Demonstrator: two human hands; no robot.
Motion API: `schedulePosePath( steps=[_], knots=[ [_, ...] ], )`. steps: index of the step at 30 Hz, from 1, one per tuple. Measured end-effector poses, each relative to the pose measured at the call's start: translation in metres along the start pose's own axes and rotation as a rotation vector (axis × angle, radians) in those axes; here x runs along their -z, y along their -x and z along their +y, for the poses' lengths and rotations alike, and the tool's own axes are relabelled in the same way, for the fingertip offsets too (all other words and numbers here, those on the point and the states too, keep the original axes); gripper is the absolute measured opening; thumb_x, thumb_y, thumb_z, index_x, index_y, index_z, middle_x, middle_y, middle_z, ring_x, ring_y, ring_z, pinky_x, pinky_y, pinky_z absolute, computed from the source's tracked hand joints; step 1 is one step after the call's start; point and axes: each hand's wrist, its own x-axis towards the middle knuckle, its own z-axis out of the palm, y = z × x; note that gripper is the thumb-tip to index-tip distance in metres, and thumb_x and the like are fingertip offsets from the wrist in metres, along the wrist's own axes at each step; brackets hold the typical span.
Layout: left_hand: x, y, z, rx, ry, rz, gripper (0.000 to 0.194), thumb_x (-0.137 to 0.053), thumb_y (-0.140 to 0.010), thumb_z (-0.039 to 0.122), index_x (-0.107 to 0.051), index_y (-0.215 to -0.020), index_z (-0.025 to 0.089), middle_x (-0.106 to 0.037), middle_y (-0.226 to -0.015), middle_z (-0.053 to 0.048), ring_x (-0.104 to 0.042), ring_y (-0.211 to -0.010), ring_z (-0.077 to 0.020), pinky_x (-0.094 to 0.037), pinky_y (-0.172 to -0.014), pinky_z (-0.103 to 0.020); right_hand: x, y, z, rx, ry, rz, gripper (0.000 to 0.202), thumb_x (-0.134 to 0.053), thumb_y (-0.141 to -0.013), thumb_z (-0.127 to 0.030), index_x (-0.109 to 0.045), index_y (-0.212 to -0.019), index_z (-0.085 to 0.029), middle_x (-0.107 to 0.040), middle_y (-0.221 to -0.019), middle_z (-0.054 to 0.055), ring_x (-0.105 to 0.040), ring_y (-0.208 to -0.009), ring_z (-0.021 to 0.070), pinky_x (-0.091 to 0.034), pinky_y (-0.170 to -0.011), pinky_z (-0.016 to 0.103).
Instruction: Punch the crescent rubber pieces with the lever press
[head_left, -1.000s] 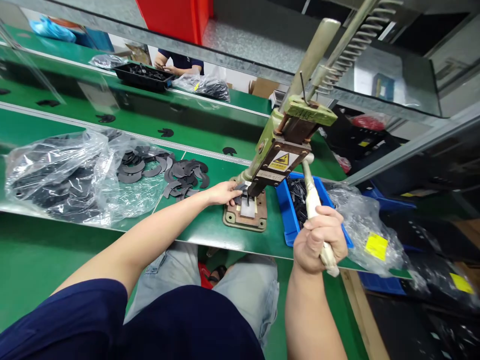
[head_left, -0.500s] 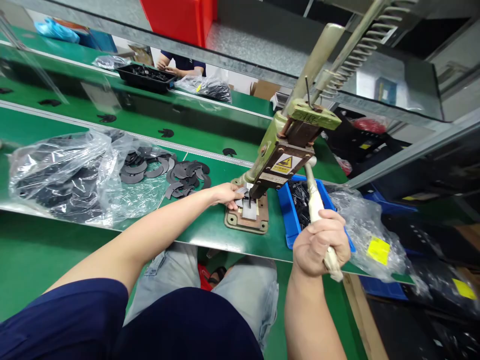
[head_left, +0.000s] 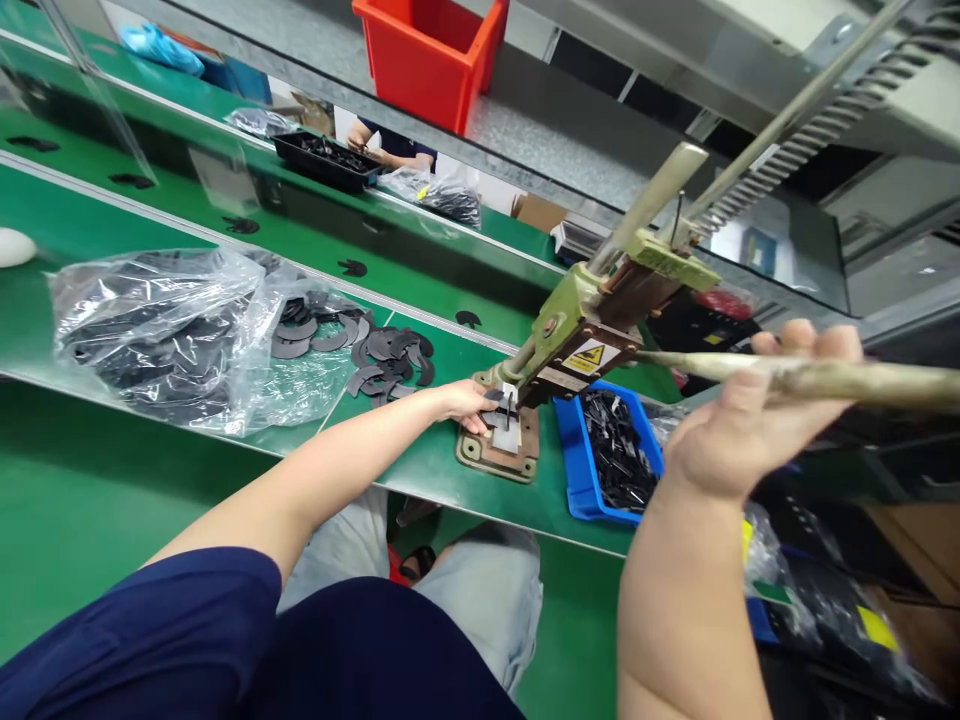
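My left hand is at the base of a green hand press, its fingers pinching a flat dark piece over the metal die plate. Part of that piece is hidden by the fingers. On the right, my right hand is around the press lever, which now lies nearly level; the thumb is in front and the fingertips show above it. The ram stands above the die plate. Beside my left hand lies a pile of curved black pieces.
A blue bin of small black parts stands right of the press. Left is a clear plastic bag of black pieces. Several black pieces lie on the green belt behind. A red bin sits on the shelf; another person's arms show beyond.
My right hand has raised the lever from pointing down toward me to nearly level, and the ram has lifted off the die area. My left hand stays at the die with the dark piece.
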Motion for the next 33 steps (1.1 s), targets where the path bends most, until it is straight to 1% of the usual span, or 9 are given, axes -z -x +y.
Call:
schedulePosePath(
  steps=[2, 4, 8, 10, 12, 17, 24, 31, 33],
  knots=[
    [0.003, 0.005, -0.004, -0.019, 0.051, -0.027, 0.033, -0.082, -0.091, 0.04, -0.068, -0.105, 0.013, -0.076, -0.075, -0.009, -0.077, -0.06, -0.019, -0.061, -0.057, -0.023, 0.006, 0.026, 0.011, -0.106, 0.108, 0.064, 0.058, -0.055, -0.102, -0.038, -0.037, -0.151, -0.011, -0.045, -0.152, 0.023, -0.05, -0.148, 0.0314, -0.038, -0.126, 0.058],
    [0.005, 0.015, -0.008, -0.049, 0.098, -0.041, 0.034, -0.084, -0.09, 0.041, -0.065, -0.096, 0.013, -0.076, -0.076, -0.009, -0.076, -0.06, -0.0174, -0.061, -0.056, -0.022, 0.01, 0.07, 0.017, -0.335, 0.233, 0.091, 0.055, -0.055, -0.101, -0.043, -0.038, -0.147, -0.019, -0.048, -0.149, 0.016, -0.055, -0.14, 0.0256, -0.042, -0.124, 0.055],
    [0.001, 0.048, -0.014, -0.139, 0.097, -0.077, 0.042, -0.087, -0.085, 0.049, -0.061, -0.09, 0.015, -0.076, -0.075, -0.007, -0.076, -0.062, -0.0166, -0.061, -0.058, -0.023, 0.004, 0.161, 0.006, -0.608, 0.118, -0.316, 0.04, -0.07, -0.093, -0.044, -0.064, -0.121, -0.016, -0.071, -0.113, 0.011, -0.07, -0.103, 0.0204, -0.059, -0.097, 0.042],
    [-0.006, 0.067, -0.015, -0.178, 0.07, -0.104, 0.047, -0.086, -0.084, 0.054, -0.06, -0.09, 0.016, -0.076, -0.073, -0.006, -0.076, -0.062, -0.017, -0.061, -0.058, -0.023, -0.007, 0.189, -0.006, -0.696, 0.012, -0.513, 0.038, -0.074, -0.091, -0.045, -0.069, -0.116, -0.016, -0.075, -0.105, 0.009, -0.072, -0.093, 0.0183, -0.061, -0.088, 0.037],
    [-0.014, 0.082, -0.016, -0.208, 0.041, -0.104, 0.05, -0.084, -0.084, 0.059, -0.06, -0.09, 0.016, -0.076, -0.072, -0.006, -0.076, -0.061, -0.0177, -0.061, -0.058, -0.025, -0.021, 0.204, -0.017, -0.753, -0.075, -0.61, 0.037, -0.072, -0.094, -0.047, -0.069, -0.113, -0.015, -0.075, -0.1, 0.006, -0.072, -0.087, 0.0156, -0.062, -0.082, 0.033],
    [-0.027, 0.1, -0.025, -0.236, -0.001, -0.076, 0.056, -0.082, -0.082, 0.066, -0.061, -0.092, 0.015, -0.076, -0.073, -0.007, -0.076, -0.06, -0.0188, -0.059, -0.052, -0.024, -0.041, 0.216, -0.035, -0.792, -0.141, -0.57, 0.03, -0.068, -0.097, -0.047, -0.066, -0.094, -0.016, -0.069, -0.084, 0.002, -0.063, -0.071, 0.0124, -0.054, -0.067, 0.027],
    [-0.029, 0.109, -0.033, -0.155, 0.151, -0.167, 0.064, -0.088, -0.071, 0.069, -0.06, -0.092, 0.015, -0.075, -0.073, -0.007, -0.075, -0.059, -0.0182, -0.059, -0.055, -0.025, -0.036, 0.221, -0.049, -0.689, -0.121, -0.509, 0.021, -0.066, -0.096, -0.04, -0.066, -0.089, -0.021, -0.07, -0.092, 0.005, -0.066, -0.087, 0.0176, -0.056, -0.083, 0.033],
    [-0.03, 0.111, -0.028, -0.162, 0.07, -0.175, 0.062, -0.086, -0.074, 0.07, -0.06, -0.092, 0.016, -0.074, -0.072, -0.005, -0.074, -0.061, -0.0174, -0.059, -0.059, -0.027, -0.018, 0.209, -0.05, -0.547, -0.029, -0.642, 0.02, -0.053, -0.103, -0.036, -0.068, -0.106, -0.022, -0.073, -0.101, 0.007, -0.069, -0.09, 0.0193, -0.058, -0.084, 0.035],
    [-0.029, 0.112, -0.028, -0.2, -0.025, -0.113, 0.056, -0.081, -0.081, 0.067, -0.059, -0.093, 0.018, -0.071, -0.071, -0.002, -0.071, -0.062, -0.0169, -0.057, -0.059, -0.027, -0.012, 0.202, -0.048, -0.475, 0.001, -0.728, 0.021, -0.053, -0.103, -0.035, -0.069, -0.11, -0.023, -0.074, -0.103, 0.007, -0.069, -0.093, 0.0195, -0.058, -0.089, 0.036]
  ],
)
